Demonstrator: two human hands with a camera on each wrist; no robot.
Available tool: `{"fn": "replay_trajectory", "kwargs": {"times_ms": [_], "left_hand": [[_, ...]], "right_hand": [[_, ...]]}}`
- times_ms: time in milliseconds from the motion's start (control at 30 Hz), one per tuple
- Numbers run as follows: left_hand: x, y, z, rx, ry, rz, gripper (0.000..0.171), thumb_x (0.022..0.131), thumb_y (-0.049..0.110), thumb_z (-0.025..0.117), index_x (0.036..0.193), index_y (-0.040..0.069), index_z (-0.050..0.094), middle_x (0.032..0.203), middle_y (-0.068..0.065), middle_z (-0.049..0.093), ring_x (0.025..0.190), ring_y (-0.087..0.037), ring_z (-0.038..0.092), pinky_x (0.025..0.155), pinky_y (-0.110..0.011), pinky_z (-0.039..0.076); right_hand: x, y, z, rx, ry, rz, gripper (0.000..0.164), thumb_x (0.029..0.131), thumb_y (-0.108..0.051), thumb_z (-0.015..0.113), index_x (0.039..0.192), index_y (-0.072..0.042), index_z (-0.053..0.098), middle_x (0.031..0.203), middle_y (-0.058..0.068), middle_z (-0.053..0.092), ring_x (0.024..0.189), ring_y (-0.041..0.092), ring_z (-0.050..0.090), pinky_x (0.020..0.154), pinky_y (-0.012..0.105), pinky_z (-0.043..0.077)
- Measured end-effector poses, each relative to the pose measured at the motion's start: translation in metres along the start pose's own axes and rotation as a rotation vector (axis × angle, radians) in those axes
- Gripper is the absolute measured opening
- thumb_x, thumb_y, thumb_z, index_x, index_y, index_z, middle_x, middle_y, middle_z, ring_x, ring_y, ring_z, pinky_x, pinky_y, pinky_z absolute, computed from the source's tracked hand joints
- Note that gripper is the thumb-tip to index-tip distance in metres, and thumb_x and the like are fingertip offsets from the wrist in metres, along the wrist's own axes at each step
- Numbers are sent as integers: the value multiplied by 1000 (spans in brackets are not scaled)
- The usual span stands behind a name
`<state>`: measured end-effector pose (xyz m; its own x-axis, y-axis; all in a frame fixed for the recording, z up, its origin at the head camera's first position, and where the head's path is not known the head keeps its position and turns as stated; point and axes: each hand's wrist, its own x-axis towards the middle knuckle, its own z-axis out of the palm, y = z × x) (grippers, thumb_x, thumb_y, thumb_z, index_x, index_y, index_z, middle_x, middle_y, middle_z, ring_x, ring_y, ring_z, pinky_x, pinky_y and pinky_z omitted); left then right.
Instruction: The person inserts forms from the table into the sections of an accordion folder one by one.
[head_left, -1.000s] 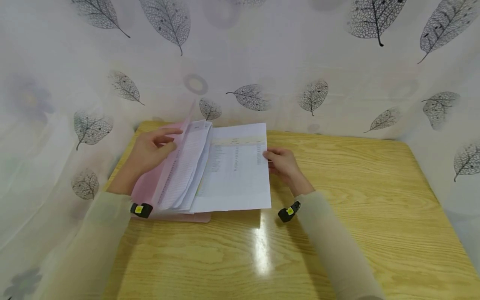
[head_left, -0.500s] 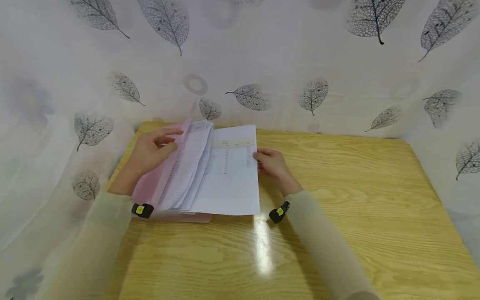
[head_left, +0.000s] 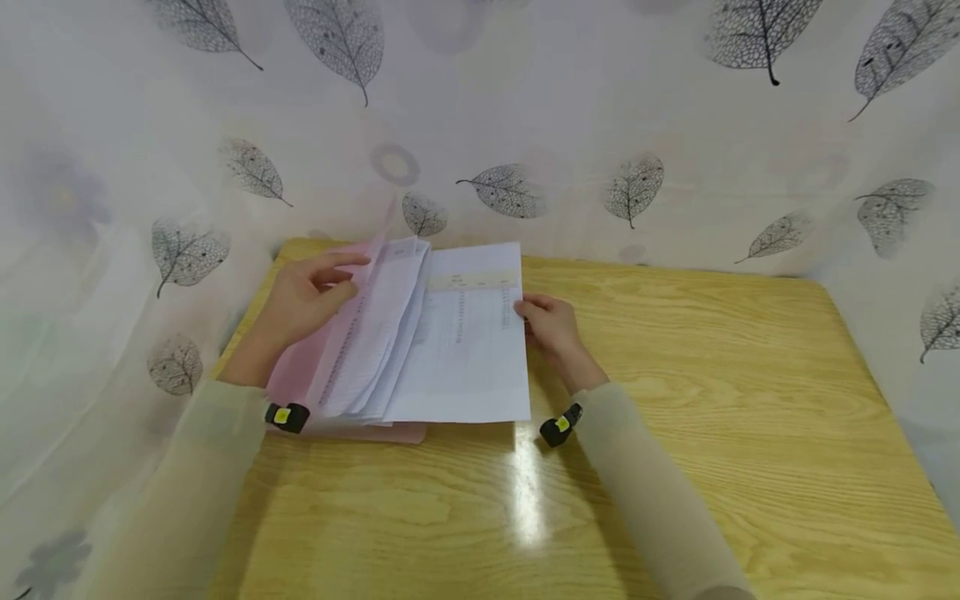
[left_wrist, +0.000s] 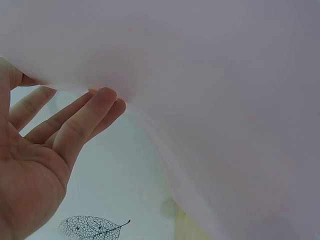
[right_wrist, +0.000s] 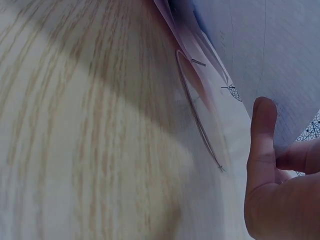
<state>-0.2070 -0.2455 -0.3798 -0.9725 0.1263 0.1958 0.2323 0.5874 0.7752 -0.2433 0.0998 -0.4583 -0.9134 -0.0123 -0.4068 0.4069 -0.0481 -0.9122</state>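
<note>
A pink translucent folder lies spread at the left of the table, its cover raised. My left hand pinches the cover's edge; in the left wrist view the cover fills most of the picture, with the hand's fingers at its margin. Several papers sit inside, lifted at a slant and slightly curled. Beneath them a white sheet with a printed table juts out to the right. My right hand grips that sheet's right edge between thumb and fingers; in the right wrist view the thumb presses the sheet.
The wooden table reaches away to the right and toward me. Behind and at the sides hangs a pale curtain with leaf prints. A small black device with a yellow mark sits on each wrist.
My right hand and the printed sheet have shifted left, bringing the sheet further under the other papers, with a slight return to the right lately. The left hand stays on the raised cover.
</note>
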Motion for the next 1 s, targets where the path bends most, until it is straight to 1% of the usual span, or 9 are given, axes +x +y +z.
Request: {"fn": "replay_trajectory", "kwargs": {"times_ms": [133,233,333,433,533,733,833,1000], "left_hand": [[1,1,0,-1,-2,-11,37,98,7,64,134,6,71,142,-19,66,115,-43,71,77,-6,49],[1,1,0,0,-4,-18,37,98,8,64,134,5,71,144,-17,66,115,-42,71,77,-6,49],[2,1,1,-8,-3,-11,37,98,7,64,134,5,71,141,-19,67,113,-42,71,78,-7,49],[1,2,1,-12,3,-9,37,97,6,64,133,5,72,137,-20,70,112,-42,72,77,-7,50],[1,3,1,-10,4,-11,37,97,6,64,133,5,72,137,-20,70,112,-42,72,77,-7,49],[1,2,1,-9,1,-18,37,98,7,64,134,6,72,141,-21,67,113,-43,72,77,-7,49],[0,2,0,-9,0,-25,38,98,7,64,135,6,71,143,-20,66,114,-43,71,77,-7,49],[0,2,0,-2,0,-13,38,97,5,64,135,6,71,143,-20,65,115,-43,72,76,-7,50]], "right_hand": [[1,1,-1,6,7,-19,40,104,-15,62,141,1,64,131,24,69,80,10,71,68,22,60],[0,1,-2,13,18,-31,41,104,-14,62,141,2,64,125,21,71,78,10,71,67,22,60],[1,3,-3,28,31,-42,41,103,-13,62,141,3,63,118,19,72,74,9,71,66,23,60],[1,4,-3,20,23,-48,42,103,-13,62,141,4,62,115,20,73,71,9,71,66,23,60],[-1,4,-1,-14,1,-46,42,103,-13,62,141,3,63,113,19,75,71,9,71,65,24,59],[-2,6,10,-31,-57,-33,40,103,-12,63,140,3,64,98,12,76,67,11,69,61,23,57],[-1,7,17,-38,-81,-28,39,103,-13,63,140,1,64,95,10,74,65,11,69,61,23,56],[2,8,29,-53,-100,-23,39,103,-12,63,140,0,65,92,6,73,65,10,68,60,22,55]]}}
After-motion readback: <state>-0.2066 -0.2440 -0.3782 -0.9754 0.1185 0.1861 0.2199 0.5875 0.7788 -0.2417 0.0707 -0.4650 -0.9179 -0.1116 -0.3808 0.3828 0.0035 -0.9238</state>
